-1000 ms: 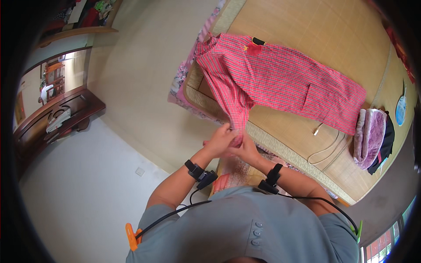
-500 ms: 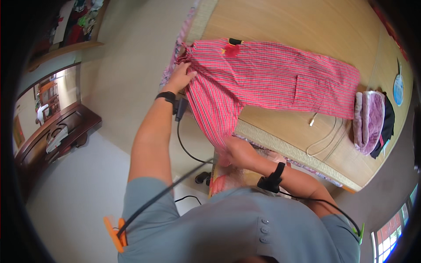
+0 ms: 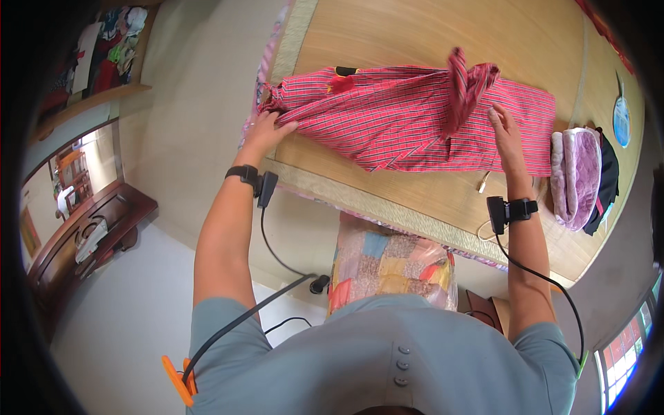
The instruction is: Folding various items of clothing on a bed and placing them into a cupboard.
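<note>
A pink-red striped garment (image 3: pixel 387 117) lies lengthwise on a wooden-slat mat; its exact kind I cannot tell. A red, black and yellow patch sits near its gathered left end. My left hand (image 3: pixel 266 131) is at that gathered end, thumb out along the cloth and the other fingers partly hidden, gripping the edge. A loose part of the garment (image 3: pixel 474 93) is flung over the rest, its twisted end raised and blurred. Just beside it, over the right part of the garment, my right hand (image 3: pixel 508 135) has its fingers apart and holds nothing.
At the mat's (image 3: pixel 415 31) right end lie a folded purple fleece (image 3: pixel 581 176), dark cloth (image 3: pixel 609 173) and a blue-white hand fan (image 3: pixel 622 128). A pale cable runs near the front edge. Below stands a patchwork bundle (image 3: pixel 391 266). Black cables trail from both wrist straps.
My right hand has gone from the hanging part near my body, up and right, and now is open. That part has swung over onto the garment. My left hand shifted slightly left.
</note>
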A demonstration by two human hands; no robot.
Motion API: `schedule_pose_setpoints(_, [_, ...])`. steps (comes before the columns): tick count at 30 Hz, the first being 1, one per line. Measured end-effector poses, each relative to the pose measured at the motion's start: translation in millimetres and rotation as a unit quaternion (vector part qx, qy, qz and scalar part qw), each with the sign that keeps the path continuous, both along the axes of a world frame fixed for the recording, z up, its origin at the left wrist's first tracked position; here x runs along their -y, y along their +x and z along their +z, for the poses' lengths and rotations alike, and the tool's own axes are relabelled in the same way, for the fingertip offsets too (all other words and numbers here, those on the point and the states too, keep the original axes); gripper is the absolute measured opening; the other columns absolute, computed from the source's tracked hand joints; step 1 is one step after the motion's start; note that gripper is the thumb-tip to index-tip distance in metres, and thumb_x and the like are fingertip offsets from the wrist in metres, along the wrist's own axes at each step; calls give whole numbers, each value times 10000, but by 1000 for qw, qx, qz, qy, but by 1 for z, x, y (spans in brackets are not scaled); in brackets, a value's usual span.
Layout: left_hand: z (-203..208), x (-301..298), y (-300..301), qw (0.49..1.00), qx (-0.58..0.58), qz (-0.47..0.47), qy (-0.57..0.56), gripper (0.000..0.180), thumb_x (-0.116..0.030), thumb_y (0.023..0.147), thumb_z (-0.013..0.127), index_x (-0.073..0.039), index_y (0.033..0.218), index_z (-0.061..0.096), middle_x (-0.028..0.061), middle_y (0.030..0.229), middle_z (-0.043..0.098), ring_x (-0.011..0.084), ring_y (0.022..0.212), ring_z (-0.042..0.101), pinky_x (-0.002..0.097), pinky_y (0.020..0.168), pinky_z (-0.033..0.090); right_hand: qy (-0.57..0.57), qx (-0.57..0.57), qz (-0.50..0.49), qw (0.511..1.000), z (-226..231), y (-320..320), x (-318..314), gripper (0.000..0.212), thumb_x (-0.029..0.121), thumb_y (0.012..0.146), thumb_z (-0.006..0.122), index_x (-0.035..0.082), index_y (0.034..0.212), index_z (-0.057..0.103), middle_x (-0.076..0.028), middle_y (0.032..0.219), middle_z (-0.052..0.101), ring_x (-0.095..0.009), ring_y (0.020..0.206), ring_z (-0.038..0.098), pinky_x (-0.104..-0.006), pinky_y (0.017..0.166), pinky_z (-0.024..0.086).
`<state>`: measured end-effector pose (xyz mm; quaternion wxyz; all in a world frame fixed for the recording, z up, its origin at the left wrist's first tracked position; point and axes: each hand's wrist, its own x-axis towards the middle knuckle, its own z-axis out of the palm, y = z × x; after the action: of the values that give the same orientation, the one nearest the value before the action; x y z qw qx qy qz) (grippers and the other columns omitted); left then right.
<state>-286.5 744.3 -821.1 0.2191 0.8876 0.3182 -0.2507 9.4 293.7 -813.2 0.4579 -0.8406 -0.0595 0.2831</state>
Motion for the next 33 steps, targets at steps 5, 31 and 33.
schedule_pose_setpoints(5, [24, 21, 12, 985, 39, -36, 165, 534, -458, 787, 677, -93, 1174, 630, 101, 1226, 598, 343, 1161, 507, 420, 961, 414, 3, 13, -33, 999, -7, -15, -29, 845, 502, 780, 738, -39, 1347, 423, -187, 1176, 599, -266, 1117, 561, -382, 938, 453])
schedule_pose_setpoints(31, [-18, 10, 16, 996, 78, 32, 19, 411, -262, 768, 732, 2, 1060, 614, 230, 1088, 596, 399, 1033, 565, 449, 889, 457, 367, -187, -259, 873, 40, -29, -62, 398, -58, 801, 495, 15, 1192, 508, -38, 1072, 589, -164, 941, 570, -303, 809, 478])
schedule_pose_setpoints(33, [-19, 2, 17, 997, 74, 37, 10, 385, -253, 778, 720, -13, 1061, 618, 210, 1098, 601, 385, 1042, 568, 445, 890, 458, 352, -190, -153, 904, 59, -64, -10, 340, 7, 856, 483, 22, 1196, 503, -47, 1088, 581, -163, 979, 560, -308, 847, 472])
